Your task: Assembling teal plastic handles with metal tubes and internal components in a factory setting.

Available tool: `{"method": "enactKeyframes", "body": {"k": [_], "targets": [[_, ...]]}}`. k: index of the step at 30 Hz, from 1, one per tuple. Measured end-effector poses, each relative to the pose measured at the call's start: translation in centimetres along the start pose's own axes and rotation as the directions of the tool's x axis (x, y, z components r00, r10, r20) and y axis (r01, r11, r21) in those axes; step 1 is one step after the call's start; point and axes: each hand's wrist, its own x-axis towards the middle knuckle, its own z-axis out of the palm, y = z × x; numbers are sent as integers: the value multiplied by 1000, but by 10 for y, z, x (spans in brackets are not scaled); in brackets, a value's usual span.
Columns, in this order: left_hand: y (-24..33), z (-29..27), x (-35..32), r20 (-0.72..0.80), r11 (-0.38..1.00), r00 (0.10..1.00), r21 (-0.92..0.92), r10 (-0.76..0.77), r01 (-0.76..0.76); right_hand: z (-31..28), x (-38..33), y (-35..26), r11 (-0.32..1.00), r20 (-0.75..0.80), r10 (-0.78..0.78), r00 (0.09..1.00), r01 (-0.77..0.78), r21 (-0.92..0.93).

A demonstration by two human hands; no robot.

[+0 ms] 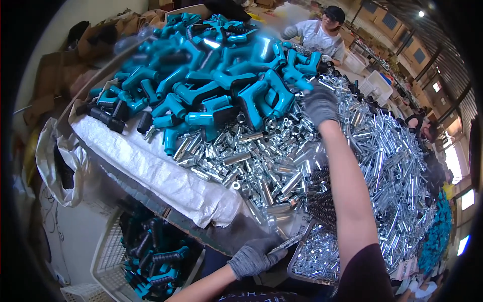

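My left hand, in a grey knit glove, is closed around a slim silvery metal rod near the table's front edge. Stretched far forward, my right hand is in a grey glove too and slightly blurred. It is over the border between the teal pistol-shaped plastic bodies and the shiny metal parts. Its fingertips are near a teal piece, and whether they grip it is hidden. Short metal tubes lie heaped between my hands. Dark coil springs lie beside my right forearm.
Long thin metal rods are piled at the right. A tray of small metal parts stands at the front edge. White woven sheeting covers the left edge. Below it, a white plastic basket holds teal-and-black pieces. Across the table is another person.
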Motion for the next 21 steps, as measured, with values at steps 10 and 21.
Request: {"method": "enactKeyframes", "body": {"k": [10, 21], "targets": [[-7, 5, -1, -6, 1000, 1000, 14, 2, -2, -175, -176, 61, -13, 82, 263, 961, -82, 997], [47, 16, -25, 81, 997, 996, -62, -46, 51, -206, -386, 71, -140, 520, 471, 712, -522, 841]]}}
